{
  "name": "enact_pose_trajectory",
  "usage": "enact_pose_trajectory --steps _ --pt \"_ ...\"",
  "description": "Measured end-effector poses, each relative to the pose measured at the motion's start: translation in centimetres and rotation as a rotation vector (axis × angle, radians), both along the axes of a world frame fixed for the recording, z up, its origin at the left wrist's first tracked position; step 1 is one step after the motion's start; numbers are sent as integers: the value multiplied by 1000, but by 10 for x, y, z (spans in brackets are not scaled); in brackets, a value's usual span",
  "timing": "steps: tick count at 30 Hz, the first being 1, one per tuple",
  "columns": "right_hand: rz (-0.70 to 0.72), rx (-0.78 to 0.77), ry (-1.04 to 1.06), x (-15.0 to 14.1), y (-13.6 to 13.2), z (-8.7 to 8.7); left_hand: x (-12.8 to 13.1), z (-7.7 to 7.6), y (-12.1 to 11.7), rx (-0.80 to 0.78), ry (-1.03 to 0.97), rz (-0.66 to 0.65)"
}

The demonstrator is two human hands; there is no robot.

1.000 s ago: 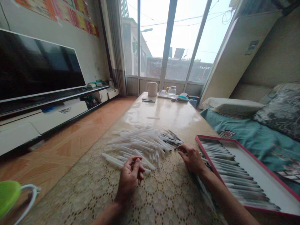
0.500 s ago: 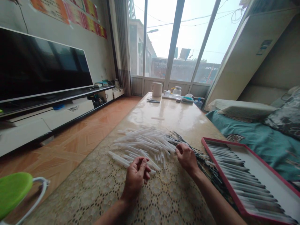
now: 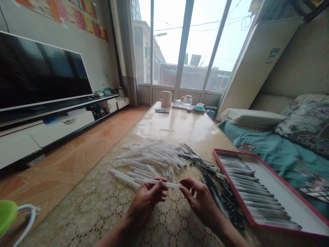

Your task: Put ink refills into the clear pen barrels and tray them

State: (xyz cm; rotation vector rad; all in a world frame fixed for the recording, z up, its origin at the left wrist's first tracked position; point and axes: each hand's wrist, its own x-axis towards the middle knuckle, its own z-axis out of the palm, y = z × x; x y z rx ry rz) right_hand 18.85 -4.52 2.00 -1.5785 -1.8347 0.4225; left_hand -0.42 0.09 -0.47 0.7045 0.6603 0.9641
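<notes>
Since the earlier frame, both hands have lifted off the table and come together at lower centre. The left hand (image 3: 146, 202) pinches a slim white plastic tube (image 3: 164, 183) in a narrow grip, its fingers hiding part of the tube. The right hand (image 3: 200, 202) is half-curled at the tube's far end; whether it touches is hard to make out. Just above lies a loose heap of white plastic tubes (image 3: 151, 157), beside thin black rods (image 3: 221, 195) at centre right. A red-rimmed white tray (image 3: 232, 187) of sorted rods sits at lower right, and a green cup with a white handle (image 3: 7, 216) is cut off at lower left.
</notes>
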Motion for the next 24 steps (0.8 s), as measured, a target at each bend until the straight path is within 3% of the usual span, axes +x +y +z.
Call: enact_pose_trajectory --steps 5,8,15,24 --pt "-399 77 -566 62 6 -17 -3 2 2 -46 -11 97" --pt "-498 11 -742 83 2 -28 -3 3 1 -47 -21 107" --pt "-512 -169 -687 67 5 -19 -1 5 0 -71 -15 138" --pt "-511 -144 -638 59 8 -15 -1 2 2 -78 -23 172"
